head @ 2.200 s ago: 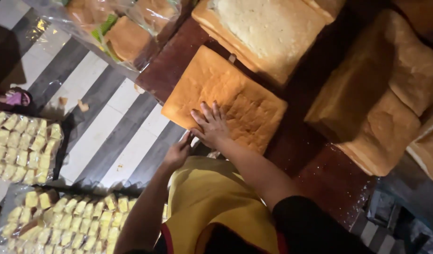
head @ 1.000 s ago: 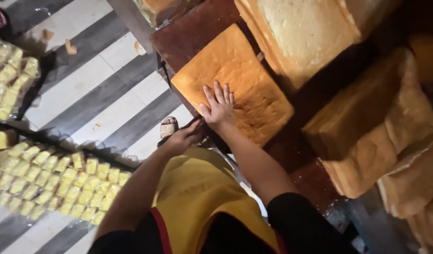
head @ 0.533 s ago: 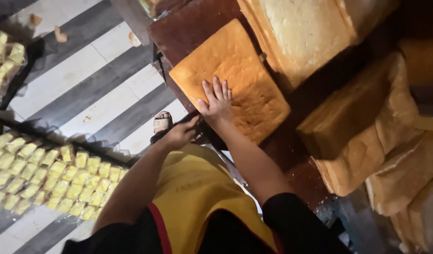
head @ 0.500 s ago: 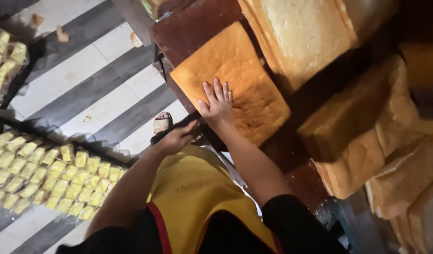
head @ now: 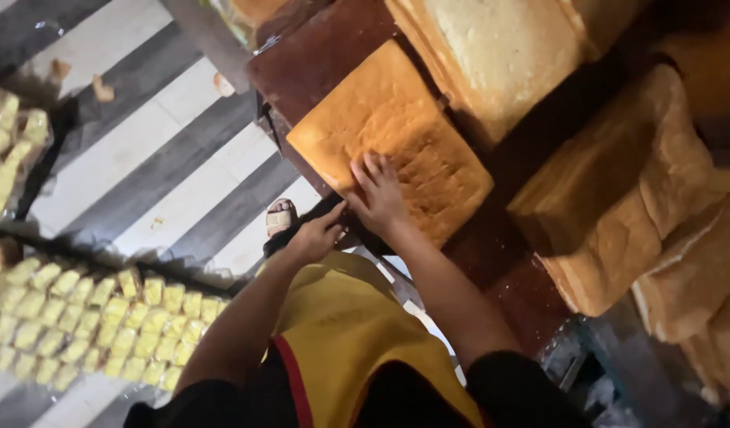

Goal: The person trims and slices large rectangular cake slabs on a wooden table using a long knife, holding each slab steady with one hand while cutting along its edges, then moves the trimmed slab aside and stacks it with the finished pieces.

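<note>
A flat square loaf of golden-brown bread (head: 389, 135) lies on a dark red-brown table (head: 317, 55). My right hand (head: 377, 194) presses flat on the loaf's near corner, fingers spread, holding nothing. My left hand (head: 317, 235) is curled at the table's edge just below that corner, almost touching my right hand. Something dark runs under it, and whether it grips anything is unclear. I wear a yellow apron (head: 341, 333).
Larger pale loaves (head: 492, 47) and tall browned loaves (head: 619, 190) crowd the table to the right. Trays of small yellow pieces (head: 103, 317) sit on the striped floor (head: 143, 158) at left. My sandalled foot (head: 280, 218) stands by the table's edge.
My right hand stays pressed on the loaf. My left hand has come up a little nearer to the loaf's corner. The view has shifted slightly.
</note>
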